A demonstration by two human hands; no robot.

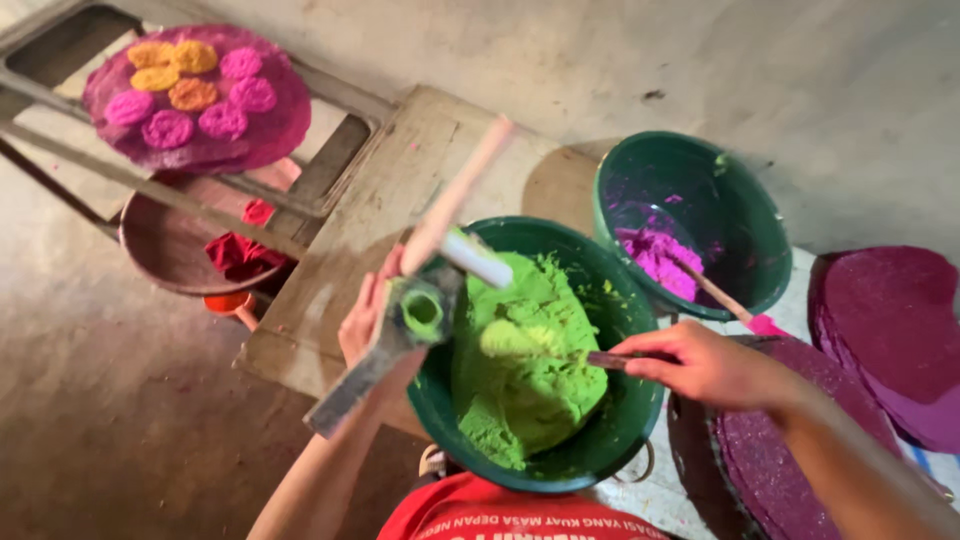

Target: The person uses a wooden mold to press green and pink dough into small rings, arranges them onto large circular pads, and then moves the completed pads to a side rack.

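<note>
My left hand (368,318) kept a clenched grip on a grey press tool (410,322) with a green-smeared tube, held against the rim of the green bowl (625,420); my right hand (705,365) gripped a thin stick (605,359), its tip in the green dough (520,365) heaped inside that bowl; beyond it stood a second green bowl (745,230) with pink dough (655,255); a purple tray (270,125) of pink and orange flowers lay on a frame to the left.

Soft, even daylight falls from above; shadows are faint. Motion blur smears the green-smeared tube-shaped press tool (420,315), and the edges look soft.
</note>
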